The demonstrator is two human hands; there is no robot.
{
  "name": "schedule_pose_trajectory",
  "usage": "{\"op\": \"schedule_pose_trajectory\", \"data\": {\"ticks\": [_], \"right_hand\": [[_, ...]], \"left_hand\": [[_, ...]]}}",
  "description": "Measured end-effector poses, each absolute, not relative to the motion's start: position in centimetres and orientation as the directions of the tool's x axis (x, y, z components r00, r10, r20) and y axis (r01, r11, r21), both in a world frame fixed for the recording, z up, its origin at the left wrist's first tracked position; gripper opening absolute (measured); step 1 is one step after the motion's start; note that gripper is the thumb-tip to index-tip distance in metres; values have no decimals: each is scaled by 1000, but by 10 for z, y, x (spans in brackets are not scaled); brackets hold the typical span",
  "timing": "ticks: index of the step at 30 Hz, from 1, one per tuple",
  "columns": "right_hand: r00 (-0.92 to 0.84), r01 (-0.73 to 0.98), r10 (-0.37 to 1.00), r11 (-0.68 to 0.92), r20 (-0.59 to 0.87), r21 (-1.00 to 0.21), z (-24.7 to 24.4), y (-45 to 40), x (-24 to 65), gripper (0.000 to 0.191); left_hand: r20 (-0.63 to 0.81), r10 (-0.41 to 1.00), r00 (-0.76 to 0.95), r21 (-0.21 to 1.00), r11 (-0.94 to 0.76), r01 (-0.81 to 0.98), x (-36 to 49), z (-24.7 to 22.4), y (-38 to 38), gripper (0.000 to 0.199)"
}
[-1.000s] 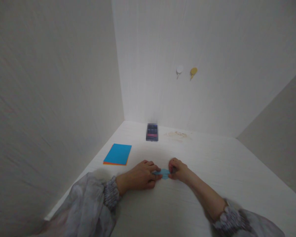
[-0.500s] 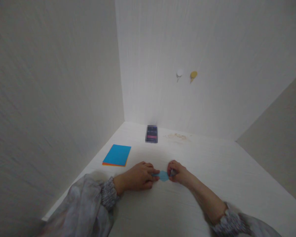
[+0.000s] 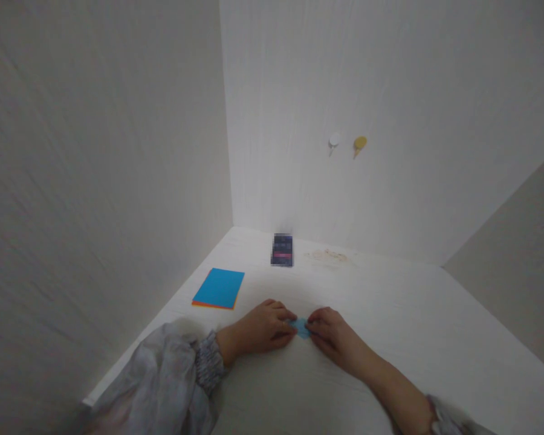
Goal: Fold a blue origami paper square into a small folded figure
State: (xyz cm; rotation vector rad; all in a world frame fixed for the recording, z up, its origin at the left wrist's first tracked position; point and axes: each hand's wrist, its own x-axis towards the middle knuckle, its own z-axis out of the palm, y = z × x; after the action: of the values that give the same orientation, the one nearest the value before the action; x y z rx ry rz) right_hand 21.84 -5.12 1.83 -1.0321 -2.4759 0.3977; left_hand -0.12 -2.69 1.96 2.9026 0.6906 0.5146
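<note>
- The light-blue paper piece point(image 3: 302, 328) is on the white tabletop point(image 3: 299, 393), between the two hands; fingers cover its both ends.
- The left hand point(image 3: 267, 327) comes to it from 9 o'clock; its forefinger and thumb are at the left end, with a small gap between their tips.
- The right hand point(image 3: 338, 338) comes from 4 o'clock, and its bent fingertips touch the right end.
- For either hand, I cannot tell whether the fingers pinch the paper or only press it down.
- At 10 o'clock from the paper piece, near the left wall point(image 3: 118, 181), lies a stack of coloured paper point(image 3: 220, 288), blue on top, orange at the lower edge.
- Between 11 and 12 o'clock stands a dark pixelated object point(image 3: 282, 251), close to the back wall point(image 3: 290, 121).
- At 1 o'clock, brownish marks point(image 3: 329, 255) are on the tabletop.
- Higher, between 12 and 1 o'clock, a white hook point(image 3: 334, 142) and a yellow hook point(image 3: 359, 144) are on the back wall.
</note>
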Motion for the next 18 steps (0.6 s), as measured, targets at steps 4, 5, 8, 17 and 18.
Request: {"op": "schedule_pose_trajectory", "data": {"ticks": [4,5,8,17,18], "right_hand": [[-588,727,760,647,277,-230,17,-65,206,18],[-577,751,771,631,271,-196,16,-68,202,17],[-568,778,783,612,254,-145,14,-78,191,13],[-641,584,669,743,376,-325,16,-79,188,19],[-610,608,688,725,393,-325,14,-75,191,19]], "left_hand": [[323,493,808,99,-866,489,2,17,-26,19],[325,515,794,92,-852,515,3,16,-26,19],[320,587,744,108,-803,587,9,12,-26,18],[275,620,735,333,-778,532,7,5,-23,24],[273,607,746,372,-782,501,6,4,-22,25]]}}
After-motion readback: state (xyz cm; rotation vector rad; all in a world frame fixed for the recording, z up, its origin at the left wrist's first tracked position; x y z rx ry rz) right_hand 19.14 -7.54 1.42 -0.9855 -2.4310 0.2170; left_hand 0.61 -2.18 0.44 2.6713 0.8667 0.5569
